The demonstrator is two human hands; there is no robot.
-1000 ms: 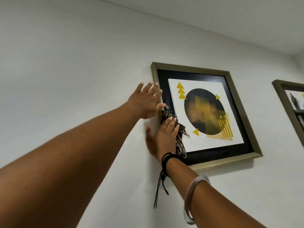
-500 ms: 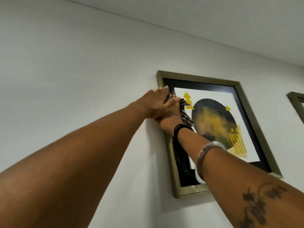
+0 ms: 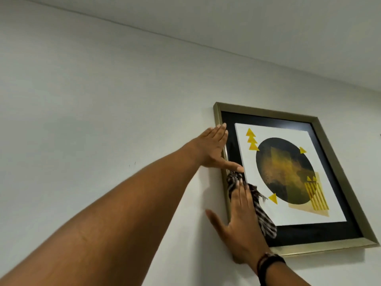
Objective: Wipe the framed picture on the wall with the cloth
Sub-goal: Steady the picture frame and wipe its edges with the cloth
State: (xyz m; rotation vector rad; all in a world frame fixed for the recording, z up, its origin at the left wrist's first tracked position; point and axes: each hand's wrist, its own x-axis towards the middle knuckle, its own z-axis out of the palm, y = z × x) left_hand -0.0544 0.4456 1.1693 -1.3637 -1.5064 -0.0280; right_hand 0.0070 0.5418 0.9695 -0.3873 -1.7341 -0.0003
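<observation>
Since half a second ago the two hands are no longer stacked at the picture's upper left corner: the right hand [image 3: 242, 221] is sliding down the left side with the cloth, while the left hand [image 3: 214, 150] is staying high. That suggests the wiping is well under way along the left edge, with most of the glass apparently yet to be covered.

Nearest the camera, the right hand is lying flat, fingers together and extended, pressing the striped cloth [image 3: 250, 200] against the picture's dark mat rather than gripping it in a fist; a dark band is circling that wrist. The cloth is a thin, soft, bunched weave in black and pale stripes, with a frayed edge trailing below the fingers.

Just above, the left hand is spread flat and empty, its palm resting on the frame's left rail and its thumb reaching over the mat, apparently steadying it.

Beyond them, the framed picture [image 3: 321, 129] is hanging on a plain white wall [image 3: 103, 100]. Its moulding is a brushed, brassy gold, and the print is showing a dark circle and yellow triangles.
</observation>
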